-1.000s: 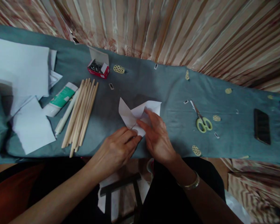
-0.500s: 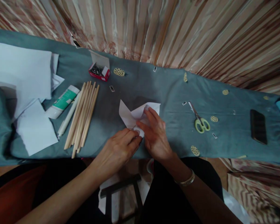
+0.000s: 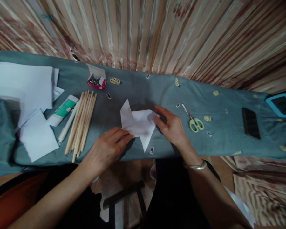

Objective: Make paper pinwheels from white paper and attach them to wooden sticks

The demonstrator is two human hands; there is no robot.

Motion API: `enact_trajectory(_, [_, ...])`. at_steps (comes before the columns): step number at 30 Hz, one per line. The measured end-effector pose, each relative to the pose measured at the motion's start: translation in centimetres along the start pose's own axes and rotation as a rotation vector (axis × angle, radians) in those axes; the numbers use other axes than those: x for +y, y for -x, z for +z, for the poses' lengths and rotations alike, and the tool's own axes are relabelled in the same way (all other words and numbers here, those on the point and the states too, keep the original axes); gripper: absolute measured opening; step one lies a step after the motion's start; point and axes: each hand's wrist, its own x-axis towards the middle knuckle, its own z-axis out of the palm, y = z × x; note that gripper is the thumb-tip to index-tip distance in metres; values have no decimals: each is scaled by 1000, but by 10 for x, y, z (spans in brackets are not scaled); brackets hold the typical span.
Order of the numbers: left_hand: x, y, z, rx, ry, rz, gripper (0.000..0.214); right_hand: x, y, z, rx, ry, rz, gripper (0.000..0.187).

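Observation:
A white paper pinwheel (image 3: 140,122) lies on the cloth in front of me, its pointed blades spread out around the middle. My left hand (image 3: 111,143) grips its lower left blade between thumb and fingers. At its right blade, my right hand (image 3: 171,124) pinches the paper edge with thumb and forefinger. A bracelet circles my right wrist. To the right of that hand lie scissors (image 3: 192,119) with light green handles, their blades pointing up and left.
Left of my hands lie several wooden sticks (image 3: 82,124), a glue tube (image 3: 63,110), a white stick-like tube (image 3: 69,122) and white paper sheets (image 3: 35,86). A red box (image 3: 96,82) of small metal pieces stands open behind. A phone (image 3: 251,123) and a blue-framed device (image 3: 282,104) lie right.
My hands have moved apart to opposite sides of the pinwheel. Its blades, partly covered before, now lie spread and visible. The camera view has shifted a little.

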Motion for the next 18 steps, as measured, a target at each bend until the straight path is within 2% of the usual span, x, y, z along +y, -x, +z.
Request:
enact_trajectory(5, [-21, -5, -7, 28, -125, 4, 17, -6, 28, -9, -3, -93, 176, 38])
enact_trajectory(8, [-22, -8, -10, 57, -150, -15, 18, -6, 43, -12, -51, -196, 258, 36])
enact_trajectory(11, [-8, -8, -9, 125, -89, -12, 18, -6, 50, -13, -117, -191, 295, 33])
enact_trajectory(13, [7, -7, -5, 112, -7, 30, 16, -6, 51, -14, -126, -114, 283, 29])
enact_trajectory(15, [21, -6, 1, 15, 34, 29, 17, -7, 51, -15, -98, -29, 244, 28])
enact_trajectory(18, [32, -5, 9, -64, 49, 29, 16, -8, 51, -18, -37, 56, 129, 30])
